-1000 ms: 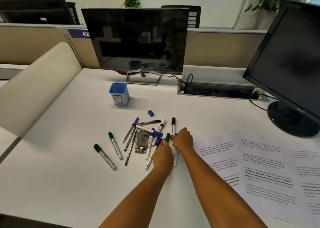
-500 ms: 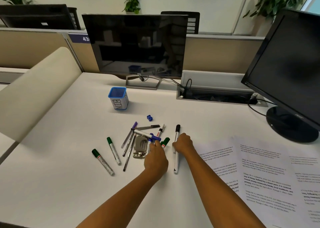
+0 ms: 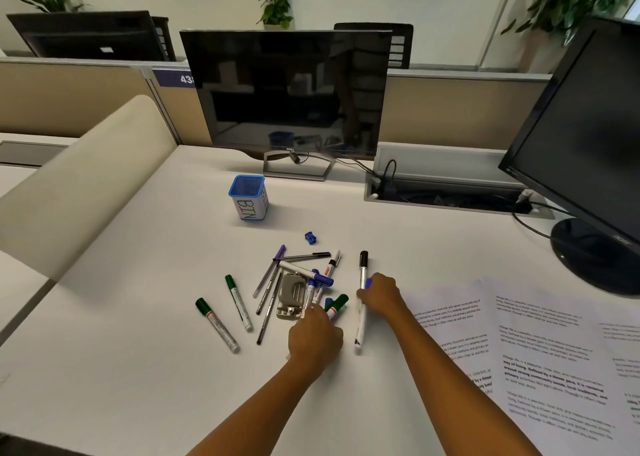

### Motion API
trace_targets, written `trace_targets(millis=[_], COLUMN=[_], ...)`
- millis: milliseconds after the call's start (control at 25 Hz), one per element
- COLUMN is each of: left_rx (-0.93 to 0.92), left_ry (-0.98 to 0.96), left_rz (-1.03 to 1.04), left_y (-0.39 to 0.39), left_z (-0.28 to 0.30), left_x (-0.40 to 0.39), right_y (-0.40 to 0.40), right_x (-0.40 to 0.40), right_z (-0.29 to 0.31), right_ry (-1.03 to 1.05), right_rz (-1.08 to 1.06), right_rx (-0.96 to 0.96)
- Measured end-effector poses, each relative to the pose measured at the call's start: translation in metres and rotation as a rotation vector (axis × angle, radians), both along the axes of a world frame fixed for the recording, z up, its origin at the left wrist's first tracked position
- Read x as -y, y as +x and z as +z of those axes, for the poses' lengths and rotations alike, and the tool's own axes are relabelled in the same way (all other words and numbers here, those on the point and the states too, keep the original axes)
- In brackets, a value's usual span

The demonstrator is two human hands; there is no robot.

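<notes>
1. The left hand is curled and pinches a green marker at the near edge of the pile. Its fingertips are hidden.
2. The right hand is curled over a black marker, which lies on the desk just right of the pile. A blue cap shows at the knuckles, but I cannot tell whether it is held too.
3. The bin stands upright, well beyond the pile, with nothing poking out of it. The tidying looks barely begun.
4. Still to collect are the pens and markers crossed around the stapler, two loose markers to the left, and a sharpener between pile and bin.
5. The papers lie spread to the right, untouched.
</notes>
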State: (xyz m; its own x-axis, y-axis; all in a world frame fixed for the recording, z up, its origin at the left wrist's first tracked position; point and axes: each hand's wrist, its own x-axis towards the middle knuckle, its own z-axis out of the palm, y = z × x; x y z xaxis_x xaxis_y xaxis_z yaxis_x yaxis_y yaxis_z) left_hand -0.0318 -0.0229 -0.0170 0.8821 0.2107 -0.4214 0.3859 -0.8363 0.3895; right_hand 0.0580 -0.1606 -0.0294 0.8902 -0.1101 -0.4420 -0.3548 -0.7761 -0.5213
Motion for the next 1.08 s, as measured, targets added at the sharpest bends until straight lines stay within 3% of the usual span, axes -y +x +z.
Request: trace_targets(millis=[80,160,240,320,440,600,720,840,1080], left_rx=[0.037,0.049,0.041,0.063,0.071,0.089,0.078,0.073,-0.02], left_ry=[-0.154,-0.497,-0.795,-0.95,-1.083,-1.111,-1.161,-1.278,-1.457], left_rz=[-0.017,0.065,0.179,0.305,0.458,0.517,0.591,0.527,0.669], left_y=[0.004,0.007,0.01,0.014,0.018,0.019,0.022,0.015,0.002], left_z=[0.0,0.003,0.004,0.003,0.01,0.016,0.014,0.019,0.022], left_x=[-0.002,-0.006,-0.011,-0.012,-0.008,-0.009,-0.017,-0.019,-0.017], right_y=[0.0,-0.001,-0.007,-0.013,-0.022,-0.027,-0.024,-0.02,-0.024], right_x=[0.007,0.019,0.024,0.022,0.005,-0.013,-0.016,-0.022,-0.052], right_z=[-0.001,0.0,0.011,0.029,0.055,0.072,0.083,0.093,0.098], right_ry=[0.121,0.276,0.392,0.482,0.432,0.32,0.332,0.271,0.265], right_rz=[-0.018,-0.04,0.041,0.182,0.375,0.508,0.438,0.365,0.387], right_rx=[-0.022,-0.086,-0.171,-0.256,-0.33,-0.299,-0.17,-0.002,0.024])
